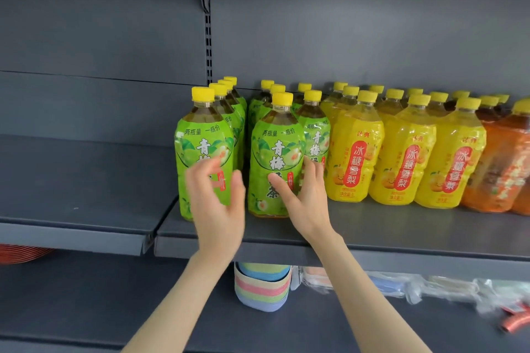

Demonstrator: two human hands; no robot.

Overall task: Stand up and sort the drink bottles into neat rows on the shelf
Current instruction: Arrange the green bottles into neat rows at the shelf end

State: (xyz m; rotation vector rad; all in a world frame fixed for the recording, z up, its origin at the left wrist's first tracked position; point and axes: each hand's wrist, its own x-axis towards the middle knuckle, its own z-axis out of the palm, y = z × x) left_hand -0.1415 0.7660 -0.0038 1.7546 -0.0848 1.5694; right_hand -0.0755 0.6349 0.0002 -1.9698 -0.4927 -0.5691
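Two hands at the shelf (pixel 401 228) front; left hand (pixel 216 203) spread wide, blurred, before the green end bottle (pixel 200 135), contact unclear; right hand (pixel 305 203) grips the second bottle (pixel 276 143), thumb across its label; behind stand green rows (pixel 239 114), with yellow bottles (pixel 355 152) and orange bottles (pixel 499 169) upright to the right.
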